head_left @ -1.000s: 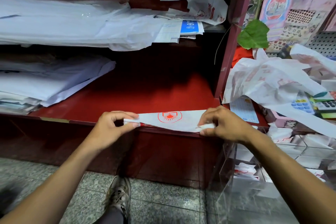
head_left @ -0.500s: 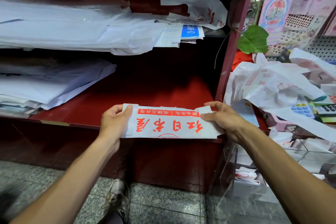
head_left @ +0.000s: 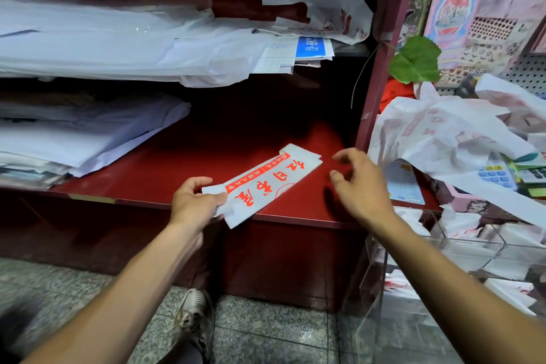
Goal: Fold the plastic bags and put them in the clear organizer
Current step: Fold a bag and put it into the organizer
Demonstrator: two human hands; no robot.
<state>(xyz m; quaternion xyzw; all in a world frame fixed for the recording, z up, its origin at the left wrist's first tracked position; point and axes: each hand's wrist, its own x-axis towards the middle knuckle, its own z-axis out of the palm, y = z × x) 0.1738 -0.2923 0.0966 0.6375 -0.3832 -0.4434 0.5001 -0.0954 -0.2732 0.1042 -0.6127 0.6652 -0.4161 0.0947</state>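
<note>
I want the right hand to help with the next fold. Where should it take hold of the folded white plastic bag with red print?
Probably pinch the free far end of the folded white plastic bag with red print, coming from the right: the left hand grips the near end, and the open right hand hovers beside the far one.

Folded bag (head_left: 267, 183) was laid diagonally on shelf (head_left: 189, 162) front edge — paper stacks (head_left: 82, 139) to its left, organizer (head_left: 443, 269) lower right w/ loose bags (head_left: 437, 133) piled above it.
</note>
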